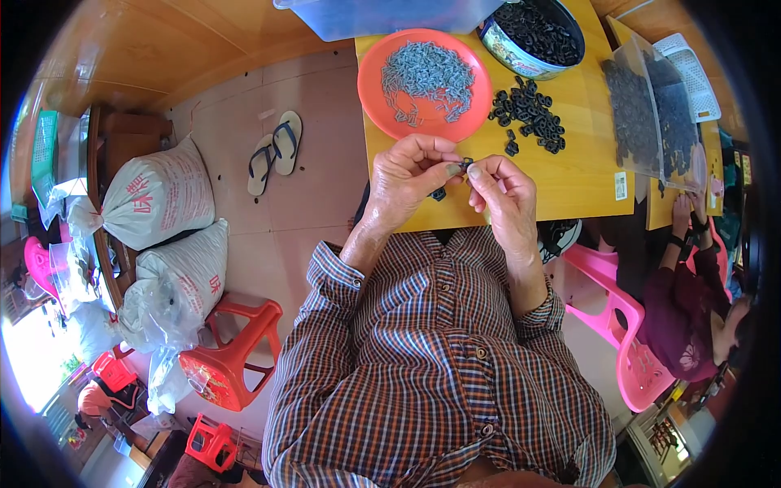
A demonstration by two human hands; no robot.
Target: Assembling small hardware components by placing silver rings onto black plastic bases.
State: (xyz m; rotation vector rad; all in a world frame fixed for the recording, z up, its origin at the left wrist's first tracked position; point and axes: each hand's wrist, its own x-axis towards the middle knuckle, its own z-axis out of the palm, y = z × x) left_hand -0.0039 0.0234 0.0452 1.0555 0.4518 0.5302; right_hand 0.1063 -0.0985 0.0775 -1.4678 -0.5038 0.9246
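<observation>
A small black plastic piece [466, 163] is pinched between my two hands above the table's near edge. My left hand [412, 173] is closed, thumb and forefinger against the piece's left side. From the right, my right hand [506, 193] grips it with closed fingertips; fingers partly cover the piece. Just beyond my left hand lies a round red plate [370, 85] of small grey screws [429, 75]. A loose pile of black plastic pieces [533, 115] sits on the yellow table [582, 134], beyond my right hand. Below my fingers, another dark piece [438, 194] is partly hidden.
A round tin [529, 58] full of black pieces and a blue translucent bin [382, 18] stand at the back. Clear tubs [643, 110] are at the right, near another person's hands [687, 213]. White sacks [167, 191], sandals [275, 154] and a red stool [232, 354] are left.
</observation>
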